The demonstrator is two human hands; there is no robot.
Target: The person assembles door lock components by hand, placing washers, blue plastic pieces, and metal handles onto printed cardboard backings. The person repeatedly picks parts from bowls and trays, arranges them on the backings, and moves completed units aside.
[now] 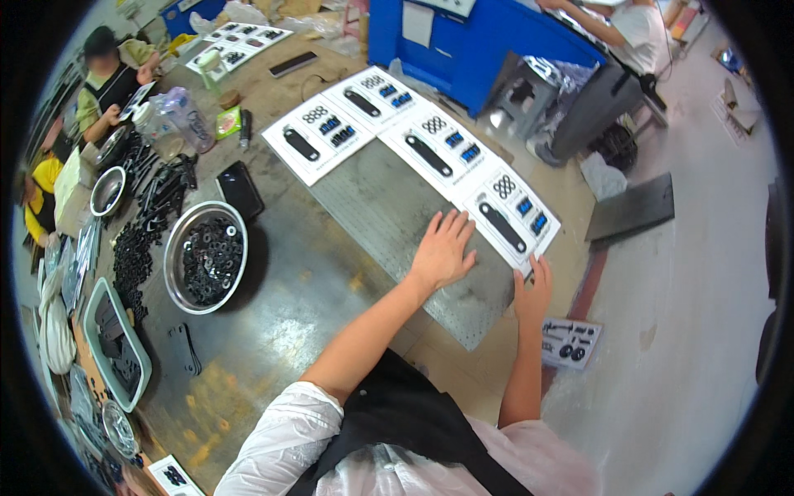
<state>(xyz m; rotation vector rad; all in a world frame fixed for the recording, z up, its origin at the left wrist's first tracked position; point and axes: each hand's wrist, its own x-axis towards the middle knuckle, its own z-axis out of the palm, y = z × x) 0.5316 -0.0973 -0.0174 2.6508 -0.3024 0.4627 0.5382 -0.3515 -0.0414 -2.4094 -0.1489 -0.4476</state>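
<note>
My left hand lies with its fingers spread on a grey textured board, its fingertips at the edge of a white card. That card carries a long black plate, black rings and small blue-and-black pieces. At the card's near corner is my right hand, its thumb and fingers stretched out and apart, touching the edge. Similar cards run in a row along the board's far side, among them a card in the middle and a card at the left end.
Left on the metal table stand a steel bowl of black washers, a phone, a pile of black parts and a green tray. Co-workers sit at the far left and upper right. Behind the cards are a blue cabinet and a grey stool.
</note>
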